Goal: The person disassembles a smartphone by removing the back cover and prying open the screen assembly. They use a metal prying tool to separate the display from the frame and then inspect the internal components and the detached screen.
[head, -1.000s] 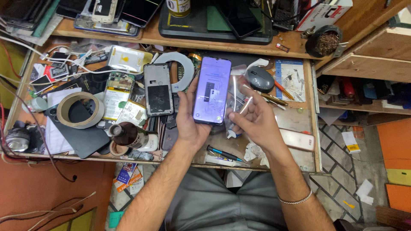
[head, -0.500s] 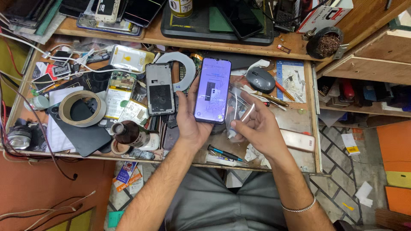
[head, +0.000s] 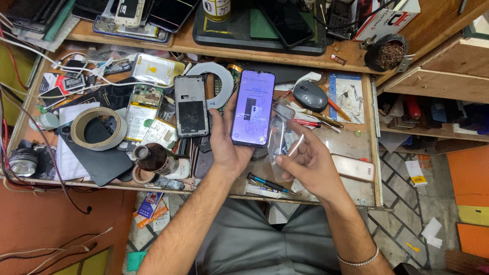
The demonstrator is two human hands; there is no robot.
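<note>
The left hand [head: 226,145] is cradling a smartphone [head: 253,108] with a lit purple screen above the cluttered workbench [head: 351,145], fingers wrapping its edges. Just beside it, the right hand [head: 310,165] is pinching a clear plastic film [head: 279,136] between thumb and fingertips, near a grey mouse [head: 309,95].

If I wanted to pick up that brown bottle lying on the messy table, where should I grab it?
Probably around the brown bottle's wide body, coming down from above. It lies on its side among the clutter, a tape roll just to its left, so its round top side is the freest part. The narrow neck gives a poorer grip.
</note>
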